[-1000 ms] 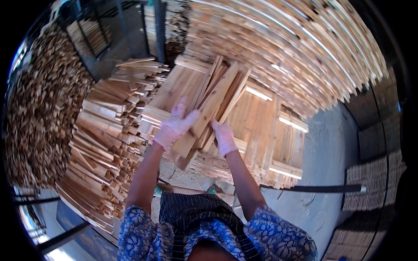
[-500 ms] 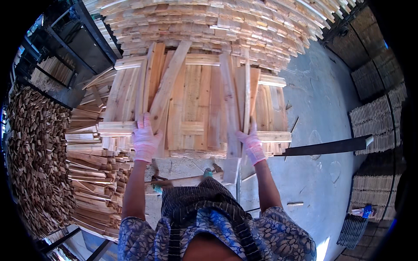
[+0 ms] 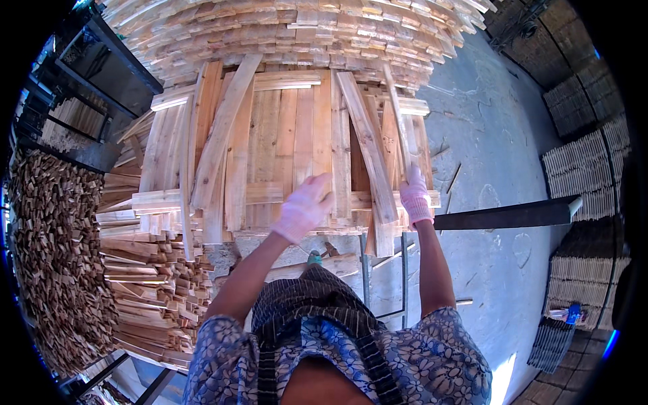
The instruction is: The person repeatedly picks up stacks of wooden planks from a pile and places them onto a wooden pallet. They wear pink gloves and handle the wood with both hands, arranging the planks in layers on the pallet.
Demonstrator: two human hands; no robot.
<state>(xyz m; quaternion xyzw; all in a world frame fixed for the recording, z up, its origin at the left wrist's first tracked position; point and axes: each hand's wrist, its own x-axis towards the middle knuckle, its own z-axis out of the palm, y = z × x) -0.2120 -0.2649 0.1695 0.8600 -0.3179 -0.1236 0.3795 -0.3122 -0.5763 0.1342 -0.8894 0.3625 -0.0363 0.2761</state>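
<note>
My right hand (image 3: 416,197), in a pale pink glove, is closed around the near end of a narrow wooden slat (image 3: 396,111) at the right side of the boards. My left hand (image 3: 304,208), gloved alike and slightly blurred, hovers over the near middle of the flat board layer (image 3: 285,121), thumb apart from the fingers and nothing in it. Right of it, a loose plank (image 3: 368,148) lies slanted across the layer. Another slanted plank (image 3: 226,128) and a thin strip (image 3: 187,175) lie on the left side.
A tall stack of boards (image 3: 283,34) rises at the far side. Piled wood pieces (image 3: 61,256) and loose slats (image 3: 152,290) fill the left. A dark metal bar (image 3: 506,214) juts out at right over the concrete floor (image 3: 479,148). Bundled slats (image 3: 580,175) stand along the right edge.
My left hand has let go of the planks on the left and moved right to the middle. My right hand has shifted right with the narrow slat; the planks on the right are spread wider.
</note>
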